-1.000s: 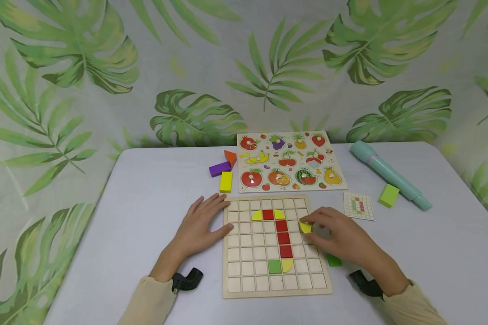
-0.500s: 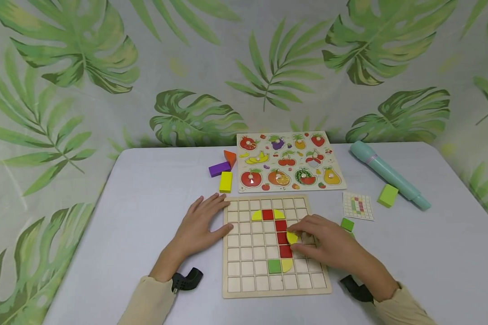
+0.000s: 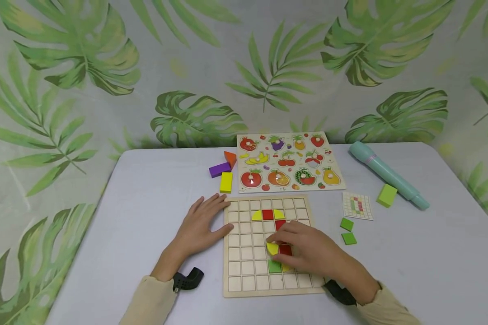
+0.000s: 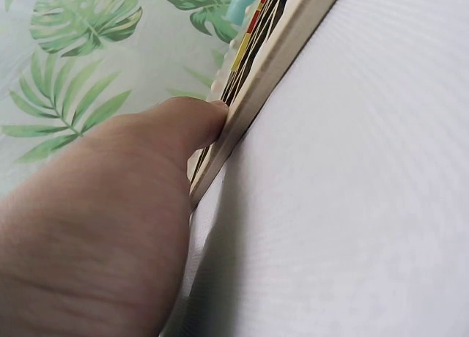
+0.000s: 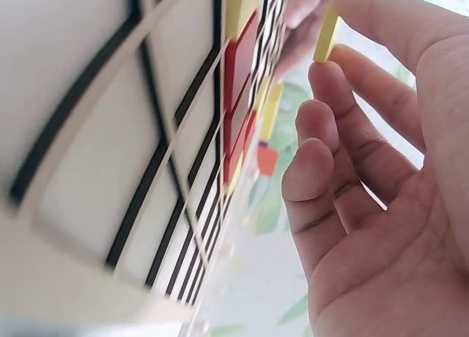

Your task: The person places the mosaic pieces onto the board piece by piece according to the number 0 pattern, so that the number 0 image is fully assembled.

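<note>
My right hand (image 3: 309, 248) pinches a yellow rounded tile (image 3: 272, 248) between thumb and fingertips, over the wooden grid board (image 3: 246, 282). In the right wrist view the yellow tile (image 5: 327, 35) stands on edge between the fingers, apart from the board. Red tiles (image 3: 267, 215), yellow rounded tiles (image 3: 279, 215) and a green square tile (image 3: 274, 266) lie in the board's cells; the right hand covers some of them. My left hand (image 3: 199, 225) lies spread along the board's left edge. Its thumb (image 4: 205, 121) touches the rim in the left wrist view.
Two green tiles (image 3: 349, 238) and a small pattern card (image 3: 358, 206) lie right of the board. Beyond are a fruit puzzle board (image 3: 284, 155), a teal microphone-shaped object (image 3: 386, 174) and a green block (image 3: 387, 195). Purple (image 3: 220, 169), yellow (image 3: 226, 182) and orange blocks (image 3: 230, 158) cluster back left.
The right hand has carried the yellow tile leftward across the board, from its right edge to above the green tile. Two green tiles on the table are uncovered. The left hand stays put.
</note>
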Demonstrator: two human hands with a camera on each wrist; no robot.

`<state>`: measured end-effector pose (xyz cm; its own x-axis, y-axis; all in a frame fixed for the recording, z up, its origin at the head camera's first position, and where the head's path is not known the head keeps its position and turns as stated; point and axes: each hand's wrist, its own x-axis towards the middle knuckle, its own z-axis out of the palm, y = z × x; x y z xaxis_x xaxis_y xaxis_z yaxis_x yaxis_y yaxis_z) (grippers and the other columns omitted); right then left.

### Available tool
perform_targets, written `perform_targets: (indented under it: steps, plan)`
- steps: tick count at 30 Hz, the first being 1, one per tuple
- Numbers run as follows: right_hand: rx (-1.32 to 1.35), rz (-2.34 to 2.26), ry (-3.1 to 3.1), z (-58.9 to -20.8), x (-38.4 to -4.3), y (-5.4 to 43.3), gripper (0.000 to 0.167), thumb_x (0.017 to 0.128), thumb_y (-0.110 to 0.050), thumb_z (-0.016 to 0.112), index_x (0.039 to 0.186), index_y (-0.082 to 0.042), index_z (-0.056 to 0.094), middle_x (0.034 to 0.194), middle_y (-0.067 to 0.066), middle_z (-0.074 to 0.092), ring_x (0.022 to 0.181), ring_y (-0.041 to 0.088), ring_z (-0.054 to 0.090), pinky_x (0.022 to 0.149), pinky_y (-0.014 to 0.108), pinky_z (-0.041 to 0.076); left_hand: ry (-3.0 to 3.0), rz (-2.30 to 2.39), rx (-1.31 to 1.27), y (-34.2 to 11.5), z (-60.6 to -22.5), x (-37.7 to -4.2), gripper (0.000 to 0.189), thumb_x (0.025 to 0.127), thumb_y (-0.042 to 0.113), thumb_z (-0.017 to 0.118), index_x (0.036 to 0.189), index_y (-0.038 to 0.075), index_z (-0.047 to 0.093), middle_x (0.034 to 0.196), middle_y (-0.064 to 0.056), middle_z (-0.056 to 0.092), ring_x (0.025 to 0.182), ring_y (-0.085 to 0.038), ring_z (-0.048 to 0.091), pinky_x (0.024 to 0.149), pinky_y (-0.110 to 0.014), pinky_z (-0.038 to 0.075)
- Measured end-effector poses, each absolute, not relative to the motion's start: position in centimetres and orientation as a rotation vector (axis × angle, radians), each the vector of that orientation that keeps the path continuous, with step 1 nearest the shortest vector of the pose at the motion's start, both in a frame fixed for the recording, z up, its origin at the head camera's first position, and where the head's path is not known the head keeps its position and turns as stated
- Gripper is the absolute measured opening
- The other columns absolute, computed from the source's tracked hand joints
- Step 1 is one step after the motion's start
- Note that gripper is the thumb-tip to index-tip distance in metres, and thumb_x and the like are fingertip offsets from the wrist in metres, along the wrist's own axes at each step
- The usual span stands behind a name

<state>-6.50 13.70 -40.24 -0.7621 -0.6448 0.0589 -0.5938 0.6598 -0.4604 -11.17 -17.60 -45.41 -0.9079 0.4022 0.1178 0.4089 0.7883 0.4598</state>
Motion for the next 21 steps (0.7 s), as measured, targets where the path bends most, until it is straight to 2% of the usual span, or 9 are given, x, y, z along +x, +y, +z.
perform_targets:
  steps: [8,21]
  plan:
    - [-1.136,-0.688,2.682,-40.6,-6.0,12.1,0.032,0.093,-0.041,0.077,0.122,-0.030,0.074,0.114,-0.017,0.067,0.103,0.003,0.059,0.089,0.029,0.058,-2.975,-0.759,-0.659,-17.6,-45.4,-11.2,0.065,0.096,0.053,0.065,0.150,0.018,0.054,0.163,0.000,0.043,0.156,-0.021,0.029,0.130,-0.049,0.013]
    - [-1.195,-0.613,2.596,-40.8,-5.5,11.3,0.031,0.093,-0.036,0.077,0.123,-0.030,0.073,0.116,-0.016,0.066,0.110,0.007,0.061,0.094,0.030,0.058,-2.965,-0.754,-0.673,-17.6,-45.4,-11.2,0.066,0.096,0.053,0.065,0.150,0.018,0.054,0.162,0.000,0.044,0.155,-0.022,0.031,0.130,-0.050,0.015]
